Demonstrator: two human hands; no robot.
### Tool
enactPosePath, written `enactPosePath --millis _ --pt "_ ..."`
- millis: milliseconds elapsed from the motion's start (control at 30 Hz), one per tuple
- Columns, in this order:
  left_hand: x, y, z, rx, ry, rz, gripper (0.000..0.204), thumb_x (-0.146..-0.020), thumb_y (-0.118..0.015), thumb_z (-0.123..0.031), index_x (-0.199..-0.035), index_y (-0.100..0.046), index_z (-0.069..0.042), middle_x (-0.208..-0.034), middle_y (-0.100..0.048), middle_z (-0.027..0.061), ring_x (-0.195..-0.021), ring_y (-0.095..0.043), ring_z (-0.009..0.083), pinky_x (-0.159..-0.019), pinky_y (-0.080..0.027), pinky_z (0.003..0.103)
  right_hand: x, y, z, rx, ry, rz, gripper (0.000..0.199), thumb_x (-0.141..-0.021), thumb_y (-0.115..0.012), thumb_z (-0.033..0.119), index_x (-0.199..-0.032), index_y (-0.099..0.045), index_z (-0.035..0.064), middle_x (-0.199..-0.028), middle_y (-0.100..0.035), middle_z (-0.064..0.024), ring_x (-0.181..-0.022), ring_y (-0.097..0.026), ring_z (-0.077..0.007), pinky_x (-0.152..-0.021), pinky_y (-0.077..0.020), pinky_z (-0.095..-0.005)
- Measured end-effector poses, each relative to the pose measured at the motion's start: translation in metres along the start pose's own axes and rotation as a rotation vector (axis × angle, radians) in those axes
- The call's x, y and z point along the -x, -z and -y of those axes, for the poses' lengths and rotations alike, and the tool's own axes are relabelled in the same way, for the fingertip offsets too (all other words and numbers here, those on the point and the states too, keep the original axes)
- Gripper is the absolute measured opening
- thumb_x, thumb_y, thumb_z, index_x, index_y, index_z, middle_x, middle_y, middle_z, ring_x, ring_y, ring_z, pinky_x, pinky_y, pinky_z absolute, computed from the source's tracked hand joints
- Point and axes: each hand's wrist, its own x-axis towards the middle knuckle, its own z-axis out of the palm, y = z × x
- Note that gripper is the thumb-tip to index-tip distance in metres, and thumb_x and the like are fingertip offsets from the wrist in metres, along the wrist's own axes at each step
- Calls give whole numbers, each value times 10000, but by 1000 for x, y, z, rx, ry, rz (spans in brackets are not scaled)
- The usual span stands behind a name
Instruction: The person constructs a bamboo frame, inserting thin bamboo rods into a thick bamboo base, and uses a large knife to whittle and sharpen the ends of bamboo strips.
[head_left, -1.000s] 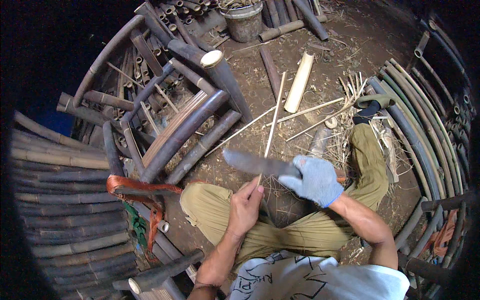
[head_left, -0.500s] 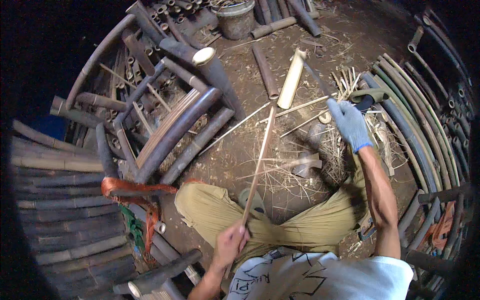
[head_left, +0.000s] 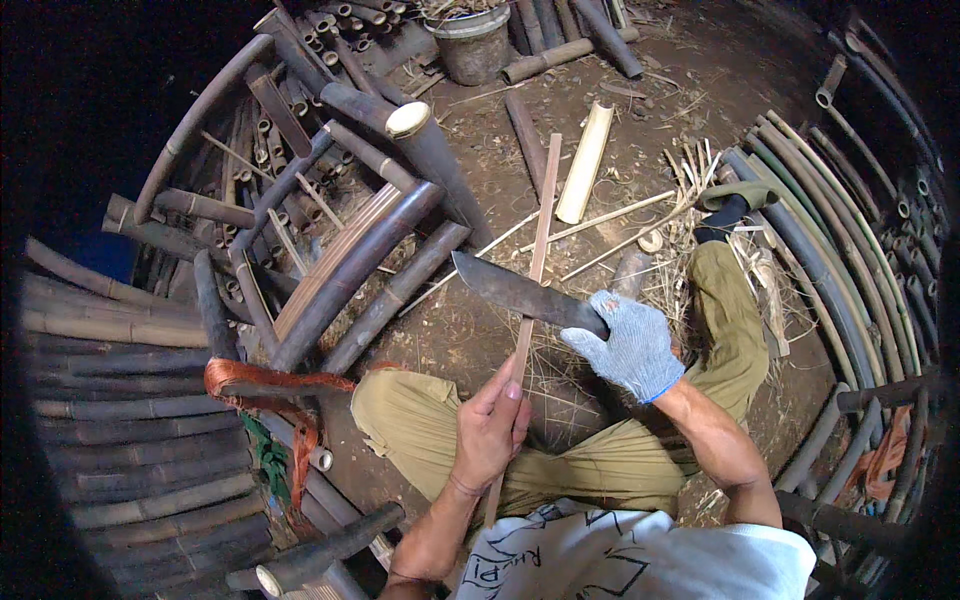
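My bare left hand (head_left: 492, 425) is closed round a long, thin bamboo strip (head_left: 545, 220) that slants up and away from my lap. In a pale blue-grey glove, my right hand (head_left: 628, 345) grips the handle of a machete (head_left: 515, 290). Its broad dark blade points left and lies across the strip, a little beyond my left fingers. Whether the edge bites into the strip I cannot tell. A split bamboo piece (head_left: 585, 165), pale side up, lies on the floor past the blade, beside a dark bamboo length (head_left: 525, 140).
At left stands a bamboo chair frame (head_left: 360, 270) with an orange strap (head_left: 270, 375) near it. A bucket (head_left: 472, 45) sits at the far side. Bamboo poles (head_left: 840, 240) are stacked at right. Shavings and thin strips (head_left: 690, 180) litter the floor.
My right hand has swung the machete in from the far right, nearer to me and across the strip. My left hand has risen slightly, and the strip has turned its face.
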Motion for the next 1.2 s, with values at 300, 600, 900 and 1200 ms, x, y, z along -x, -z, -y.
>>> enactPosePath --millis 300,600,900,1200 --pt "40 32 18 -2 30 94 422 -1036 -473 -195 -1431 -458 -45 -593 -439 -41 -485 -382 41 -434 -297 202 -41 4 -39 160 -124 -81 491 -878 -595 570 -917 -629 83 -755 -663 -176 -719 -661 -378 -622 -510 -478" --pt "67 68 40 195 188 55 458 -1041 -427 -286 -1435 -436 -52 -557 -368 -46 -419 -326 67 -386 -292 229 -67 52 -97 -56 -275 -222 469 -957 -534 454 -876 -634 3 -796 -636 -217 -689 -621 -390 -689 -492 -463" --pt "-24 25 3 642 138 325 219 -1052 -394 -284 -908 -449 -129 -525 -345 -53 -353 -301 45 -336 -273 202 -4 -6 33 -12 170 125 499 -776 -683 594 -737 -625 101 -664 -625 -151 -624 -643 -343 -579 -509 -450" --pt "19 34 14 529 237 314 472 -1054 -393 -271 -1497 -339 -119 -514 -282 -66 -363 -261 48 -342 -275 202 -25 3 -15 98 -15 -60 510 -810 -655 596 -798 -629 87 -728 -659 -163 -671 -661 -355 -613 -512 -470"
